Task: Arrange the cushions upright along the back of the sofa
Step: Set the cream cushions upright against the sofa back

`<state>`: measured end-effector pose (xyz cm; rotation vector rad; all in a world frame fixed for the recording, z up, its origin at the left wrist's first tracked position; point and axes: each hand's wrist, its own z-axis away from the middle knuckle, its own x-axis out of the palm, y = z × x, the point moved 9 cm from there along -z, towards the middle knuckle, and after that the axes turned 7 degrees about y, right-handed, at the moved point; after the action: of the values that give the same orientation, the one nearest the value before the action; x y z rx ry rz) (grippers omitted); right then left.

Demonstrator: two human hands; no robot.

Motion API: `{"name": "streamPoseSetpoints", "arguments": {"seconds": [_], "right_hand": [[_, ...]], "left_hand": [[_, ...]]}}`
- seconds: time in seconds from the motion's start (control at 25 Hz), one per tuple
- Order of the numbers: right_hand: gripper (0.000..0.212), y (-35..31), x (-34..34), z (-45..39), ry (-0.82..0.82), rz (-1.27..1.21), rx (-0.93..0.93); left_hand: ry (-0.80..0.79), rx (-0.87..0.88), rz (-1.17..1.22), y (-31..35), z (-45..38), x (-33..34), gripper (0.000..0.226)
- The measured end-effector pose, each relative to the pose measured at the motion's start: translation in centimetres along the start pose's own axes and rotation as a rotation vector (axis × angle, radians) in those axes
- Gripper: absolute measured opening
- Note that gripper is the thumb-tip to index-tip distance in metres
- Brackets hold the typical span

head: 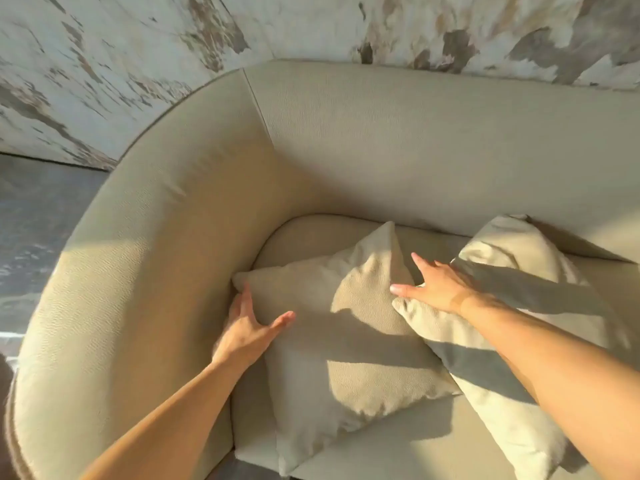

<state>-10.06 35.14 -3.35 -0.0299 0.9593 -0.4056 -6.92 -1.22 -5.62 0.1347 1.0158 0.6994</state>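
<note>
Two beige cushions lie flat on the seat of a beige sofa (415,143). The left cushion (332,344) rests near the curved armrest, one corner pointing toward the backrest. The right cushion (512,271) overlaps its right edge. My left hand (247,327) sits at the left cushion's left corner, fingers tucked along its edge and thumb spread over the top. My right hand (433,284) lies spread with fingers apart where the two cushions meet, touching the right cushion's corner.
The sofa's rounded armrest (138,271) curves around the left side. Behind the backrest is a mottled white and brown wall (311,26). Dark grey floor (38,216) shows at the left. Sunlight and arm shadows fall across the seat.
</note>
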Motion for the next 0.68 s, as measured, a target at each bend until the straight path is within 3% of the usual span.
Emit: {"name": "streamPoseSetpoints", "arguments": {"seconds": [0.2,0.36,0.68], "right_hand": [[0.125,1.0,4.2,-5.9,-0.118,0.008,0.064],[0.128,0.2,6.3,-7.8,-0.256,-0.209,0.073],[0.122,0.0,5.6,-4.7,-0.240,-0.397,0.050]], "left_hand": [[-0.098,-0.151,0.189,-2.1,-3.3,5.1,0.136],[-0.086,-0.173,0.372,-2.9,-5.1,5.9,0.157],[0.031,-0.042,0.419,-0.7,-3.5,4.4,0.142]]}}
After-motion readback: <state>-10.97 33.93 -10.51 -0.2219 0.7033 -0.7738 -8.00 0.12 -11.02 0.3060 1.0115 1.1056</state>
